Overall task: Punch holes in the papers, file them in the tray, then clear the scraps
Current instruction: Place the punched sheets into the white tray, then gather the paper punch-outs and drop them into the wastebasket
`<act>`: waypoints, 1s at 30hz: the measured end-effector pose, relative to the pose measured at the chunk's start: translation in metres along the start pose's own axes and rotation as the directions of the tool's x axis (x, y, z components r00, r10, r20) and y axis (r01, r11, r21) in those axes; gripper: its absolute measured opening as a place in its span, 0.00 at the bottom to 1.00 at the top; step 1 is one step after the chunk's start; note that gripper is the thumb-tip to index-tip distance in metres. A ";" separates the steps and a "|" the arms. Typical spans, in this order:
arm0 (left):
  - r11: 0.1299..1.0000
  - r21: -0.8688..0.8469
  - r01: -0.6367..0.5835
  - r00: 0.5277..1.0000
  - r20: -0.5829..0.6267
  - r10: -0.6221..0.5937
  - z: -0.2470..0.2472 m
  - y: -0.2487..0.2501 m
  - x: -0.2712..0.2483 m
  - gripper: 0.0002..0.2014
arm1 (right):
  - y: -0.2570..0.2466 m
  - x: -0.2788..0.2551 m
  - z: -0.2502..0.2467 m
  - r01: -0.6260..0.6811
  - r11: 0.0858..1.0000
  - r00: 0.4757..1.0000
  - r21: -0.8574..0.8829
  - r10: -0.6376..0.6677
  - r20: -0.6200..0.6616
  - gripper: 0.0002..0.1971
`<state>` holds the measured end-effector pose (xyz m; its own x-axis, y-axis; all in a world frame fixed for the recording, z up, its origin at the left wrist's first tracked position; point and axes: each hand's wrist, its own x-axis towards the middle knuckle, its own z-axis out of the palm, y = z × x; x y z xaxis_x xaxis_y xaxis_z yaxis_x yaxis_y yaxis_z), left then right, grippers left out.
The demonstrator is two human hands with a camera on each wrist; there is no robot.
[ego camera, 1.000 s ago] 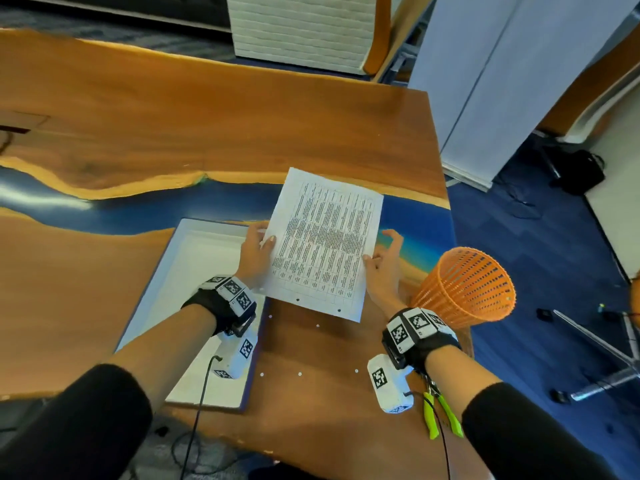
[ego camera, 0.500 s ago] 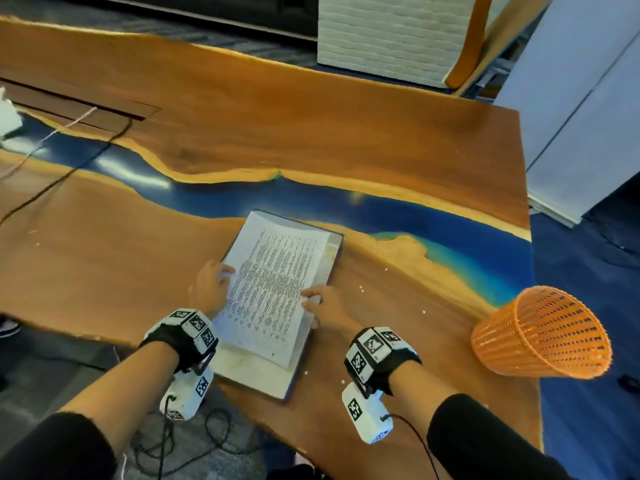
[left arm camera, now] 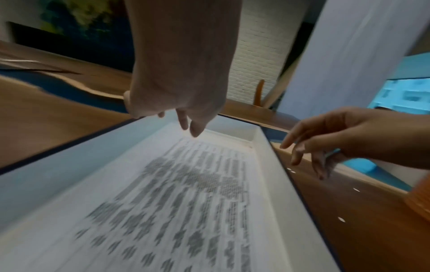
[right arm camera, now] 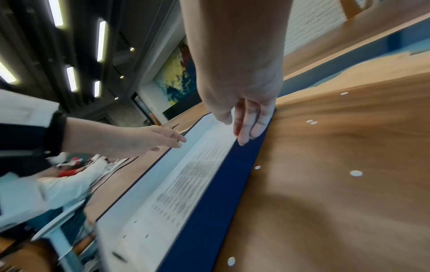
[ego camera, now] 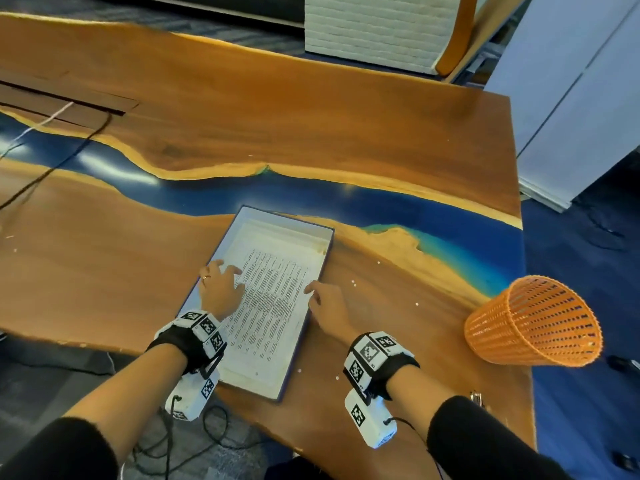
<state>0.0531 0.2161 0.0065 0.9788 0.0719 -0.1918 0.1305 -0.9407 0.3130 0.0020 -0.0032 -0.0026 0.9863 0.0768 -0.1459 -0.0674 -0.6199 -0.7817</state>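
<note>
Papers: a printed sheet (ego camera: 273, 299) was laid flat inside the tray (ego camera: 328, 237), its punched edge toward the near end of the tray; small holes were seen along that edge in the right wrist view.
Tray: a shallow box, white inside and dark blue outside, was set on the counter (ego camera: 104, 258) close to the near edge, its far end reaching the blue strip that crosses the counter.
Left hand: the left hand (ego camera: 219, 286) was held over the left side of the tray, its fingers (left arm camera: 195, 127) loosely spread and nothing gripped; whether the tips touched the sheet could not be told.
Right hand: the right hand (ego camera: 327, 306) was placed at the right wall of the tray, fingers (right arm camera: 246, 119) straight and together, pointed down at the rim, nothing held.
Scraps: small white paper dots (ego camera: 353, 283) were scattered on the counter to the right of the tray, a few near its right wall and others farther toward the counter's right edge.
Basket: an orange mesh basket (ego camera: 533, 323) was seen at the near right corner of the counter, its open mouth tilted toward the hands, well apart from the tray.
</note>
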 end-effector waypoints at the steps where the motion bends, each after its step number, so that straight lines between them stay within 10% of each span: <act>1: 0.998 -0.017 -0.067 0.998 -0.007 0.067 0.000 0.012 0.001 0.15 | 0.005 0.000 -0.010 -0.014 1.000 0.998 0.010 0.015 -0.060 0.12; 6: 0.927 0.001 -0.375 0.924 0.077 0.374 0.015 0.080 0.000 0.15 | 0.060 -0.014 -0.055 -0.227 0.974 0.956 0.001 0.223 -0.193 0.08; 10: 0.914 0.092 -0.396 0.892 0.276 0.358 0.037 0.114 -0.008 0.17 | 0.101 -0.043 -0.083 -0.385 0.921 0.911 -0.064 0.368 -0.185 0.06; 15: 0.846 0.227 -0.482 0.870 0.243 0.430 0.051 0.119 -0.006 0.11 | 0.137 -0.080 -0.097 -0.462 0.884 0.875 -0.069 0.441 -0.201 0.03; 25: 0.773 0.351 -0.528 0.849 0.195 0.491 0.041 0.114 -0.004 0.12 | 0.153 -0.130 -0.096 -0.306 0.951 0.941 0.028 0.299 0.157 0.16; 30: 0.543 0.332 -0.771 0.617 0.181 0.766 0.068 0.142 -0.041 0.25 | 0.154 -0.139 -0.087 -0.261 0.964 0.957 -0.055 0.266 0.119 0.15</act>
<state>0.0205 0.0570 -0.0044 0.6752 -0.7361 -0.0472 -0.7366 -0.6763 0.0089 -0.1325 -0.1774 -0.0501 0.9077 0.0011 -0.4196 -0.3145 -0.6605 -0.6818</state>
